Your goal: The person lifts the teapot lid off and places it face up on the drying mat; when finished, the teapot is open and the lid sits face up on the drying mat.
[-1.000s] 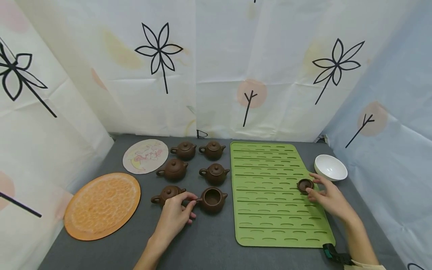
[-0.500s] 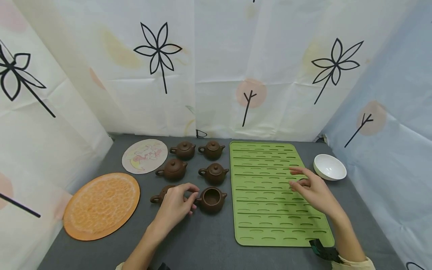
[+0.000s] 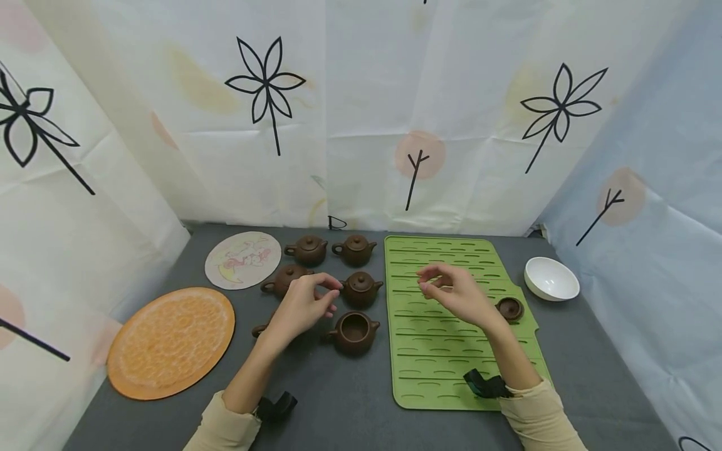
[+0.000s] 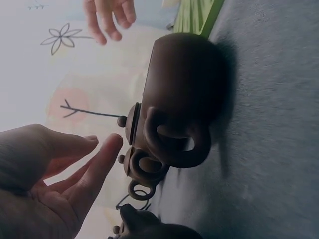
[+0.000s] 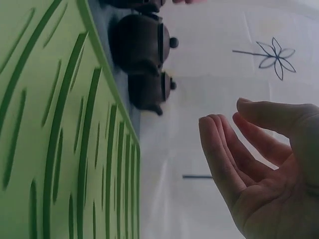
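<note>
My left hand (image 3: 304,307) is raised between the two columns of brown teapots, with nothing in its loosely bent fingers. Its fingertips overlap the left side of the lidded teapot (image 3: 362,290) in the middle row. Nearest me stands the lidless teapot (image 3: 354,351), its handle (image 4: 198,149) facing the left hand in the left wrist view. Over the green mat (image 3: 429,376) my right hand (image 3: 459,294) hovers, also holding nothing, thumb and fingers apart in the right wrist view. A brown teapot lid (image 3: 510,309) lies upside down on the mat's right part, behind the right wrist.
Two lidded teapots, a left one (image 3: 310,250) and a right one (image 3: 355,250), stand at the back. Another teapot (image 3: 276,287) and one more are partly hidden by my left hand. A white bowl (image 3: 551,279), an orange round mat (image 3: 172,344) and a pale printed disc (image 3: 242,260) lie around.
My right hand has let go of the lid, leaving it on the mat, and moved left. My left hand has left the lidless teapot's handle and moved up toward the middle row.
</note>
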### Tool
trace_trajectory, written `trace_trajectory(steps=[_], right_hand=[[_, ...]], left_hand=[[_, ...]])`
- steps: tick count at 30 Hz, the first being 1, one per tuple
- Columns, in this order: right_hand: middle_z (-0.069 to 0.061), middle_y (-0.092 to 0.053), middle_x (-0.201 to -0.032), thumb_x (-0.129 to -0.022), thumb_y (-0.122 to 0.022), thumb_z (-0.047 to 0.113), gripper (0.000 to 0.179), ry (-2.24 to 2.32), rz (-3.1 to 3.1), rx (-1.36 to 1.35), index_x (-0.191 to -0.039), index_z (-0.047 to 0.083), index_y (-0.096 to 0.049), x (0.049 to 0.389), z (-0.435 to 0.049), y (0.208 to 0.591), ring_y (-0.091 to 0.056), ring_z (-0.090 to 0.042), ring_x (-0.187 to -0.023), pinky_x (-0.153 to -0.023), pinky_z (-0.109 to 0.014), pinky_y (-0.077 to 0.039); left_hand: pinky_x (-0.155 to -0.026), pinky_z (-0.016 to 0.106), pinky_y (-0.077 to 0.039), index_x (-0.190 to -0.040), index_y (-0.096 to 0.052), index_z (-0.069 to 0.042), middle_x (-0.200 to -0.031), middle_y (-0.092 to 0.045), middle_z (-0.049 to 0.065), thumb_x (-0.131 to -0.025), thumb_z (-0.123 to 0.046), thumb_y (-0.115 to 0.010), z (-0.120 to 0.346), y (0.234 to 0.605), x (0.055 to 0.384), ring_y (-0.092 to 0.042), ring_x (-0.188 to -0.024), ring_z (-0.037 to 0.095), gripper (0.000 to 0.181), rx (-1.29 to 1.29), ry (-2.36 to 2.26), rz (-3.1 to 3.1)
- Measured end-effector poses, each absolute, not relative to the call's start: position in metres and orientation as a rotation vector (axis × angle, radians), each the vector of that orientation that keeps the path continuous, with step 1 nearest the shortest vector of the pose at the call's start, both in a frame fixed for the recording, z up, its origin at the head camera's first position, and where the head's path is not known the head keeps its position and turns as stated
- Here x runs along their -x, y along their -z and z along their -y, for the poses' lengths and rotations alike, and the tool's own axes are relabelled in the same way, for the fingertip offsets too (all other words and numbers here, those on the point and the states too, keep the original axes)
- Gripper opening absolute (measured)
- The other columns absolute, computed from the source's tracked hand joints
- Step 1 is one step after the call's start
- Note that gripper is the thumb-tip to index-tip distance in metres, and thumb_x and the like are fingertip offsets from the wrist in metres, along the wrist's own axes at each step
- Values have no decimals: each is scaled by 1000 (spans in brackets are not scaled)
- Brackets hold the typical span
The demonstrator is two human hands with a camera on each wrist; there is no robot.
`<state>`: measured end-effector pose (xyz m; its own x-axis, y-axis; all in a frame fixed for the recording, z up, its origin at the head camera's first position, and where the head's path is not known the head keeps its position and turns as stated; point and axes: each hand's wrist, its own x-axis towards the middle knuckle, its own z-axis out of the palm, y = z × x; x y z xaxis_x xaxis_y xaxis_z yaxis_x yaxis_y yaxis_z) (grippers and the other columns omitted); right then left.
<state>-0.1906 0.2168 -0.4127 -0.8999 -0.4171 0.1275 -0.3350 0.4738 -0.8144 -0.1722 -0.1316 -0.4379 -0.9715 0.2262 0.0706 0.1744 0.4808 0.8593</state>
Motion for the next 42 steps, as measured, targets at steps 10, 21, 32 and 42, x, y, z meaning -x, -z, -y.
trace_trajectory(steps=[10,21,32,42], right_hand=[[-35,-67,-134,-106,-68,7,31,1582,-2361,690,-135,-4,-68,219,-159,426,-75,-51,-108,-93,-61,-63],[-28,-69,-136,-103,-73,6,33,1654,-2272,636,-133,-5,-70,242,-119,451,-80,-41,-96,-89,-54,-68],[-25,-73,-126,-101,-75,8,23,1595,-2373,661,-121,-4,-77,245,-111,459,-67,-12,-62,-69,-51,-66],[-26,-65,-132,-103,-74,8,20,1596,-2395,698,-121,-2,-76,242,-115,455,-66,-24,-63,-64,-53,-63]], left_hand=[[-63,28,-61,-115,-79,-4,-83,-79,8,-105,-10,-71,120,441,200,-76,-67,17,14,-273,-1471,-2713],[-66,35,-68,-115,-79,2,-97,-82,22,-104,-4,-70,119,452,211,-79,-69,16,15,-153,-1564,-2607],[-71,40,-70,-117,-77,2,-102,-80,23,-104,-4,-70,123,459,213,-80,-72,15,16,-98,-1659,-2485],[-67,34,-68,-118,-76,3,-105,-79,24,-104,-4,-70,120,460,213,-80,-72,15,17,-93,-1669,-2489]])
